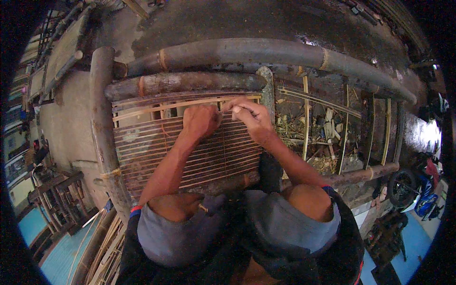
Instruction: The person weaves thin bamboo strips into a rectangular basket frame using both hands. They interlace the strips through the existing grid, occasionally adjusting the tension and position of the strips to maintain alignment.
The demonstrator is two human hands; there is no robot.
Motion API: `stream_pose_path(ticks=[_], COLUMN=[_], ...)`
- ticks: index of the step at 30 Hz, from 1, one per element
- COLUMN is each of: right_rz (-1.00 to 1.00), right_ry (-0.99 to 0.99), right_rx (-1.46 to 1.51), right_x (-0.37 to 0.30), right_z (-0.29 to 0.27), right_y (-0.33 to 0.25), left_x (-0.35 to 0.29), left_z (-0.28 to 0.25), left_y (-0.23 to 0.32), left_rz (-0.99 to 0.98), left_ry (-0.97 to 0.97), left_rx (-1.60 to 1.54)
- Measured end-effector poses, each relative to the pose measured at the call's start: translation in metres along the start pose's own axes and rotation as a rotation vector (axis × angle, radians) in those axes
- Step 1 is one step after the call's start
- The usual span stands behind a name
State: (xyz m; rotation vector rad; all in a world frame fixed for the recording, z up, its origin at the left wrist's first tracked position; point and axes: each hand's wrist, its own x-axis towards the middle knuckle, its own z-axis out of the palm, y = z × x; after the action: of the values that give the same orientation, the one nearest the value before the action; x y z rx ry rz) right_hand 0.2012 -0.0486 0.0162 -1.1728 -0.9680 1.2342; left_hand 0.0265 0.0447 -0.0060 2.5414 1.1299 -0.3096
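Observation:
My left hand [202,120] is a closed fist at the far side of a panel of thin bamboo slats [185,156]. Close to its right is my right hand [251,118], thumb and fingers pinched together. Whatever lies in the fingers of either hand is too small to make out. Both hands are over the far slats, just beside a pale bamboo strip [166,105]. Thin cords cross the slats, one of them a reddish cord [165,135]. Thick bamboo poles frame the panel, among them a far pole [199,83] and a left post [102,118].
To the right, an open bamboo frame [305,114] stands over wood scraps [332,126]. Bamboo strips [107,251] lie at the lower left, near a wooden stand [54,194]. A motorbike wheel [403,187] is at the far right. A long thick pole [247,50] runs along the far side.

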Motion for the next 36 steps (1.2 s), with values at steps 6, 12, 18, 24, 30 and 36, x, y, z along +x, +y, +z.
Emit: stream_pose_path(ticks=[6,12,18,24,30,36], right_rz=[0.287,0.049,0.237,0.063,0.042,-0.034], right_ry=[-0.153,-0.028,-0.082,-0.115,-0.199,-0.220], right_rx=[-0.058,0.081,0.024,-0.218,-0.369,-0.356], right_x=[-0.018,-0.021,-0.019,-0.016,-0.012,-0.005], right_z=[0.000,-0.006,0.002,0.010,0.008,0.014], right_y=[-0.030,-0.012,-0.041,-0.056,-0.049,-0.066], left_x=[0.004,-0.002,-0.018,-0.007,0.008,-0.003], left_z=[0.013,0.004,-0.001,-0.001,0.024,0.008], left_y=[-0.006,0.002,-0.002,0.007,-0.014,-0.005], left_rz=[-0.002,0.053,0.257,0.428,0.426,0.381], left_ry=[-0.033,0.098,0.264,0.140,-0.131,-0.033], left_rx=[0.106,-0.054,-0.215,-0.585,-0.822,-0.791])
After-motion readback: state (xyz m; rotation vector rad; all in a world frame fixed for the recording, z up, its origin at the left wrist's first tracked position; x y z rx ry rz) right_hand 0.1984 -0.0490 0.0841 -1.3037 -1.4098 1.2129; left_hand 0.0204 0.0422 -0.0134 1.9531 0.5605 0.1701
